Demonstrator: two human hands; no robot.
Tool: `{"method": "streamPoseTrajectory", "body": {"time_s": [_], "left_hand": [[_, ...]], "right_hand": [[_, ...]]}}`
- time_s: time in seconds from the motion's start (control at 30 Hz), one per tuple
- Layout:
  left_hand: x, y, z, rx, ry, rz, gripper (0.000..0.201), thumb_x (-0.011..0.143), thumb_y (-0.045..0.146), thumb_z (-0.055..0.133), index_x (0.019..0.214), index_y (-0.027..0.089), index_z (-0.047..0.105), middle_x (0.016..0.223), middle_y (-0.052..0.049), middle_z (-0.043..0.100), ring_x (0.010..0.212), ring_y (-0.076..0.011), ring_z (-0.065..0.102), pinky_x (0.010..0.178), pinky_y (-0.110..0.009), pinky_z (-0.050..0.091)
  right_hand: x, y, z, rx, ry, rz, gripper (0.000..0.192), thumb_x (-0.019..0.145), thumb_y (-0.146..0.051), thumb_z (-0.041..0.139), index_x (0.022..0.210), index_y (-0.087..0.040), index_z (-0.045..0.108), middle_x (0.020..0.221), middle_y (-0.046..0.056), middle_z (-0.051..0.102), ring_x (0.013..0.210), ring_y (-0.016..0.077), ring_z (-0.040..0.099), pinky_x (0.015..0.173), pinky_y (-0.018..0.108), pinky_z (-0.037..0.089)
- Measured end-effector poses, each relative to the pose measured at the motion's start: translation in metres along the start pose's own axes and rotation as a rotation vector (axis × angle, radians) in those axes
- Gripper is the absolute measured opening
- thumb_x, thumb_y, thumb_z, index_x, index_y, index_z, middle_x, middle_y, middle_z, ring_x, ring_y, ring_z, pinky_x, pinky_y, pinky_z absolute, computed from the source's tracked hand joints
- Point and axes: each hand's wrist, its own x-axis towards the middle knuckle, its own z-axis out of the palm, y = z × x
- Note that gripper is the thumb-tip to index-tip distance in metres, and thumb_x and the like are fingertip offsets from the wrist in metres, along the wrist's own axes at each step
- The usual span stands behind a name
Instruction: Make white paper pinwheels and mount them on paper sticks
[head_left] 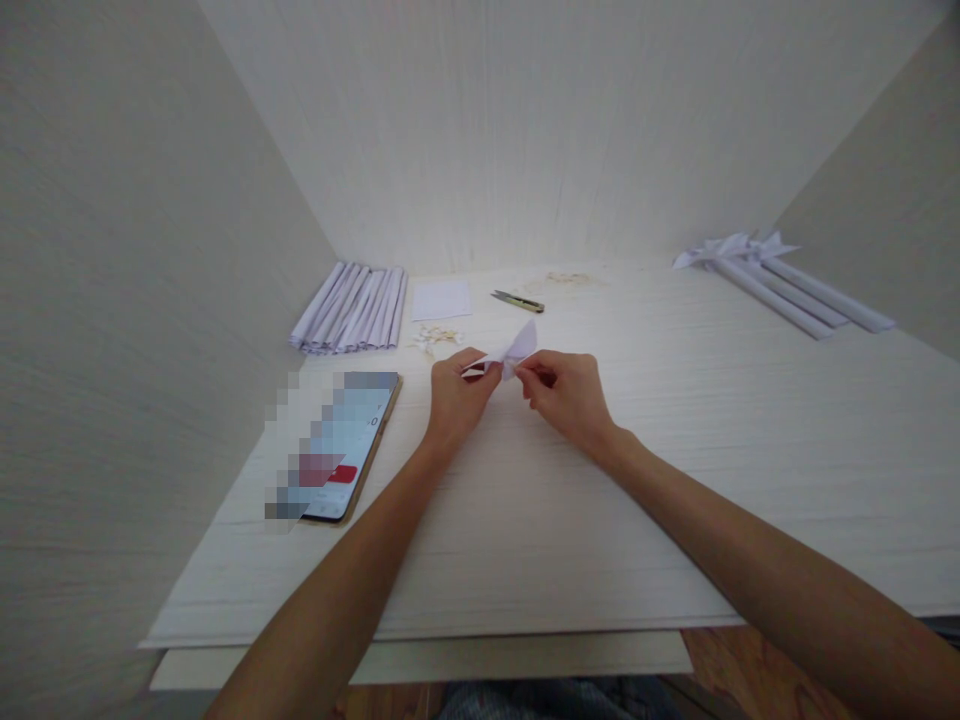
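Observation:
A folded piece of white paper (522,342) is held just above the table, between both hands. My left hand (463,395) is closed on its left side, thumb and fingers pinching it. From the right, my right hand (566,392) pinches at the lower edge of the same paper with thumb and forefinger; whether something small is also in that pinch I cannot tell. Behind the hands lie small thread snips (519,301) with yellowish handles. A little heap of small white and tan bits (438,338) lies behind my left hand.
A row of rolled paper tubes (351,308) lies at the back left, beside a flat stack of white paper squares (442,300). A phone (349,450) rests near my left forearm. At the back right are several paper tubes with pinwheel-like folded tops (739,250). Walls enclose the table (540,560).

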Motion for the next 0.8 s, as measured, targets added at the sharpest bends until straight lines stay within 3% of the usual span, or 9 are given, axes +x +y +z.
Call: {"method": "streamPoseTrajectory", "body": {"time_s": [0.1, 0.2, 0.8], "left_hand": [[0.001, 0.001, -0.002, 0.024, -0.016, -0.009, 0.011, 0.062, 0.021, 0.054, 0.062, 0.013, 0.062, 0.061, 0.0, 0.06, 0.06, -0.0113, 0.055, 0.057, -0.022, 0.045], [0.003, 0.0, -0.003, 0.041, -0.055, -0.004, 0.012, 0.063, 0.02, 0.052, 0.058, 0.013, 0.06, 0.056, 0.002, 0.057, 0.056, -0.0105, 0.052, 0.054, -0.021, 0.042], [0.004, 0.0, -0.003, 0.094, -0.014, 0.031, 0.01, 0.061, 0.019, 0.055, 0.056, 0.013, 0.06, 0.056, 0.0, 0.059, 0.057, -0.0121, 0.054, 0.056, -0.022, 0.042]], "right_hand": [[0.004, -0.002, 0.001, 0.261, -0.045, 0.207, 0.016, 0.068, -0.022, 0.053, 0.054, -0.014, 0.055, 0.042, 0.0, 0.054, 0.034, 0.0085, 0.046, 0.036, 0.021, 0.036], [0.007, 0.001, 0.001, 0.409, -0.055, 0.293, 0.017, 0.063, -0.026, 0.058, 0.053, -0.013, 0.055, 0.04, -0.002, 0.052, 0.031, 0.0063, 0.043, 0.033, 0.019, 0.035], [0.008, 0.008, 0.002, 0.587, -0.095, 0.366, 0.012, 0.057, -0.021, 0.063, 0.053, -0.012, 0.056, 0.038, -0.004, 0.051, 0.029, 0.0044, 0.04, 0.03, 0.017, 0.029]]}}
